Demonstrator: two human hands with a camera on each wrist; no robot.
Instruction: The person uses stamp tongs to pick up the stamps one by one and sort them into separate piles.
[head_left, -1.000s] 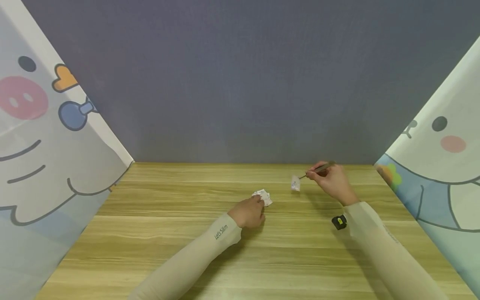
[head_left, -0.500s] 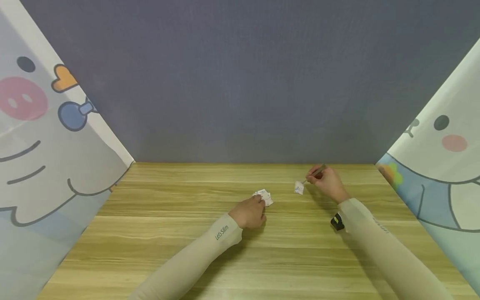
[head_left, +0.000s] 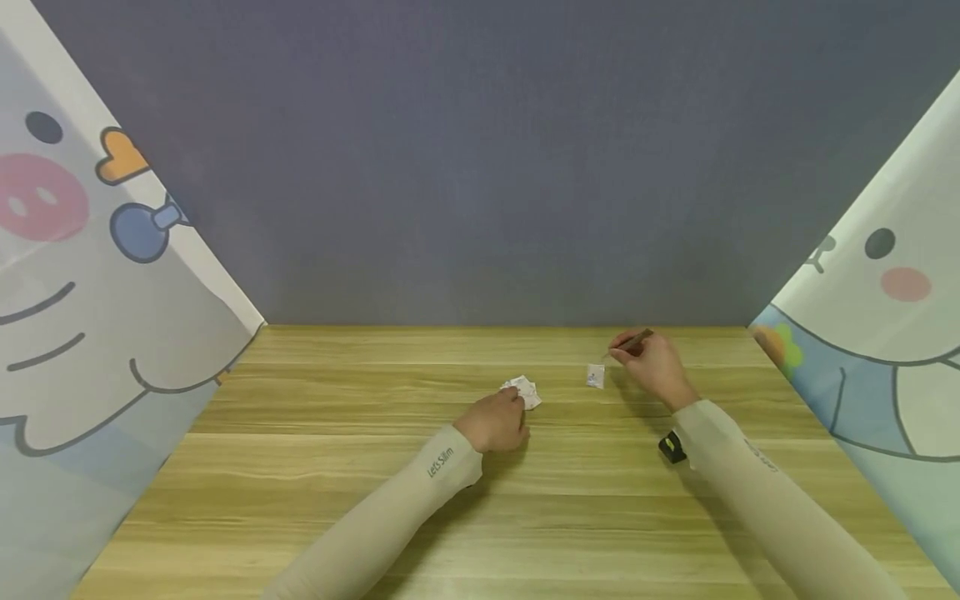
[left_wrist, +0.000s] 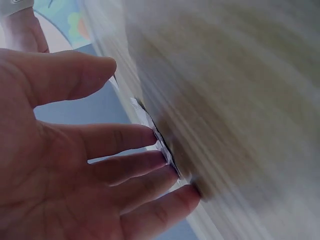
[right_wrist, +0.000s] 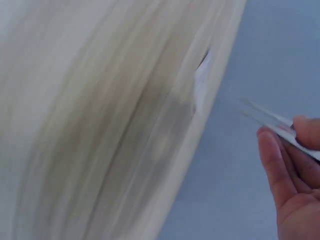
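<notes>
My left hand [head_left: 495,422] rests its fingertips on a small pile of white paper scraps [head_left: 528,393] at the middle of the table. In the left wrist view its fingers [left_wrist: 125,140] reach out fairly straight onto the paper's edge, with the thumb held apart. My right hand [head_left: 656,372] pinches a pair of tweezers [head_left: 637,339] between thumb and fingers. The right wrist view shows the tweezers' [right_wrist: 274,119] two tips spread apart, with nothing between them. Just left of and below the tips, a single small white paper piece [head_left: 596,377] with faint marks lies flat on the table.
A small black object with a yellow-green patch [head_left: 672,447] sits by my right cuff. The wood-grain table [head_left: 360,508] ends at a grey back panel [head_left: 480,167]. Cartoon-printed panels [head_left: 97,275] stand on both sides.
The paper piece came down from the tweezers onto the table, and the tweezers have let go of it. My right hand moved slightly left. My left hand stayed on the pile.
</notes>
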